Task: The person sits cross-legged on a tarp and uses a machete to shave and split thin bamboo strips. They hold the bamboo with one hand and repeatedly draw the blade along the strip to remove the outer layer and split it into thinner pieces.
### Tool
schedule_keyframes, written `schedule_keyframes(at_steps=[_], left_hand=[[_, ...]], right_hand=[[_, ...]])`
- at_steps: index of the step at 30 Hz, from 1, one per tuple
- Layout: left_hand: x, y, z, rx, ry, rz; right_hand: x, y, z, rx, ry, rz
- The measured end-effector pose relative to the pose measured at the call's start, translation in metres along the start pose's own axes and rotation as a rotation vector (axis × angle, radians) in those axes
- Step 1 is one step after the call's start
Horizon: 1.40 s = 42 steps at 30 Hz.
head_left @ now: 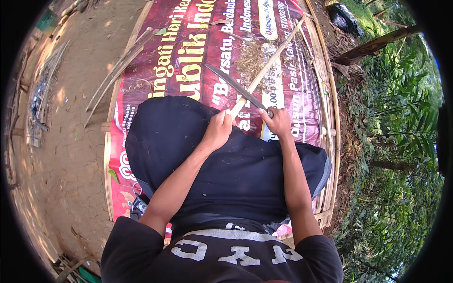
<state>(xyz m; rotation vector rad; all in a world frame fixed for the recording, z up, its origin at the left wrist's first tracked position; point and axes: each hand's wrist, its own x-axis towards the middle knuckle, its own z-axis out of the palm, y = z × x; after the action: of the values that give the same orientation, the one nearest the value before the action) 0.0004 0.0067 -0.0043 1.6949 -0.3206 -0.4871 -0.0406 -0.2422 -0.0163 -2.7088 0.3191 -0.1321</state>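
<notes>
My left hand (219, 128) is closed around the near end of a long pale bamboo strip (265, 70), which slants away to the far right. My right hand (277, 121) grips the dark handle of a machete (231, 81). Its long grey blade crosses over the strip just beyond my left hand, with the tip pointing to the far left. Blade and strip appear to touch where they cross. Both hands are in front of my folded legs, which are in dark cloth. Pale shavings (250, 59) lie on the printed red banner (188, 80) beyond the blade.
The banner covers a bamboo-edged platform (336, 141) under me. Thin bamboo strips (118, 66) lie over its left edge. Bare earth (71, 155) stretches to the left. Green plants (391, 188), a leaning log (373, 49) and a black plastic bag (344, 19) are at the right.
</notes>
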Motion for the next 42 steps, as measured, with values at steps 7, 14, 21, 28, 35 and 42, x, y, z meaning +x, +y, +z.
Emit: schedule_keyframes(at_steps=[7, 14, 21, 28, 35, 42], left_hand=[[0.002, 0.002, 0.002, 0.003, -0.020, 0.047], [-0.002, -0.002, 0.000, 0.067, -0.054, 0.068], [0.000, 0.003, 0.006, -0.004, -0.061, 0.001], [-0.002, -0.004, 0.001, 0.079, 0.012, 0.099], [0.005, -0.010, -0.001, 0.070, -0.008, 0.058], [0.000, 0.001, 0.005, 0.087, -0.015, 0.108]], right_hand=[[-0.012, -0.053, 0.003, 0.160, -0.031, -0.207], [0.014, 0.005, -0.001, 0.321, 0.036, 0.054], [-0.004, -0.016, -0.012, 0.040, 0.014, 0.020], [-0.002, -0.023, 0.002, 0.090, -0.054, -0.228], [0.009, -0.008, -0.016, 0.000, 0.014, 0.120], [-0.017, -0.027, 0.001, 0.012, -0.022, -0.259]])
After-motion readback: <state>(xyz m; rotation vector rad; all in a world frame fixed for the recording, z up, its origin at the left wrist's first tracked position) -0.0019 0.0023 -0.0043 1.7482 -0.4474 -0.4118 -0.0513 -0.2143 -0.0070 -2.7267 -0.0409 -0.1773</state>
